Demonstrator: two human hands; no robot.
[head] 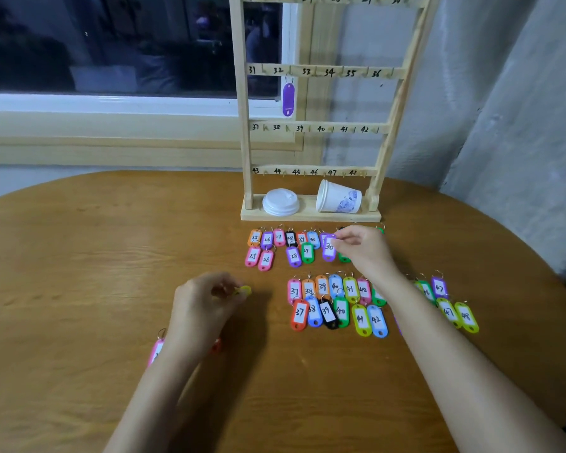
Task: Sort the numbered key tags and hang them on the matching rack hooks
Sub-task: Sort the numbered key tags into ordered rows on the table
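Note:
A wooden rack (314,71) with numbered hooks stands at the table's far side. One purple tag (288,99) hangs under hook 32. Coloured numbered tags lie in rows on the table: 25 to 30 (275,246) near the rack's base, 37 to 42 (335,304) closer to me, and 46 to 48 (448,305) on the right. My right hand (363,248) pinches the top of a purple tag marked 30 (329,250). My left hand (206,302) is closed on a small yellow tag (244,291), mostly hidden by the fingers.
A white lid (280,201) and a tipped paper cup (339,197) rest on the rack's base. A pink tag (157,349) and a red tag (216,346) lie partly hidden under my left wrist. The round wooden table (79,256) meets a window sill behind.

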